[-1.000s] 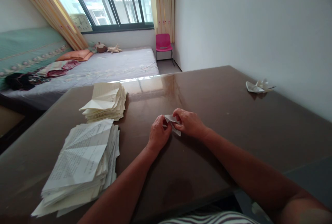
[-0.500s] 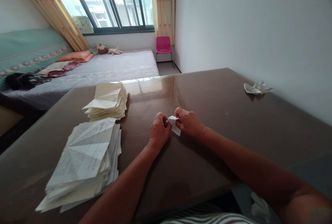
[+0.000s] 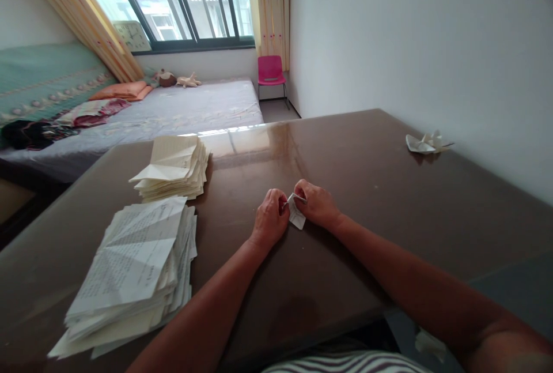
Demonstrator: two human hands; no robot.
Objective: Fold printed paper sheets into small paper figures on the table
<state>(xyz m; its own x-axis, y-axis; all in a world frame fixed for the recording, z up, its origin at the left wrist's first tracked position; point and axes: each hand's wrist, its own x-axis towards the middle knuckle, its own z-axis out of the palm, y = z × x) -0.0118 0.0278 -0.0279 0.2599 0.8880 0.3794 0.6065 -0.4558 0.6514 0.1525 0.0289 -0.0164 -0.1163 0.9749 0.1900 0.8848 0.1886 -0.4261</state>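
Note:
Both my hands meet over the middle of a dark brown glossy table [image 3: 389, 211]. My left hand [image 3: 270, 223] and my right hand [image 3: 317, 204] each pinch a small folded piece of white paper [image 3: 296, 216] held between them just above the tabletop. Fingers of both hands are curled closed on the paper. Most of the paper is hidden by my fingers; only a small white flap shows.
Two stacks of creased printed sheets lie at the left: a near stack [image 3: 133, 272] and a farther stack [image 3: 173, 168]. A finished folded paper shape [image 3: 425, 143] sits by the wall at right. Beyond the table are a bed [image 3: 173, 110] and a pink chair [image 3: 271, 70].
The paper has been turned and compressed between my fingers; less of it shows now. My hands stay together at the same place on the table.

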